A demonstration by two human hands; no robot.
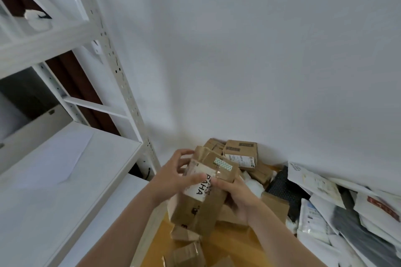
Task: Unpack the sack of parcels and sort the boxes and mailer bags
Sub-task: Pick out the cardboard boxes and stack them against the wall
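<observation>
Our left hand (173,172) and right hand (239,198) both gripping a taped, labelled cardboard box (201,204), held above other boxes (242,154) heaped against the wall (238,60), mailer bags (321,219) piled to our right, white shelving (65,169) to our left

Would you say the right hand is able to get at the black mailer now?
Likely not yet: the right hand grips the box; once freed, the black mailer lies exposed close by.

The left hand (171,172) covers part of the label (198,193) on the held box (202,210); mailer bags (325,219) run off the right edge, print blurred.
</observation>
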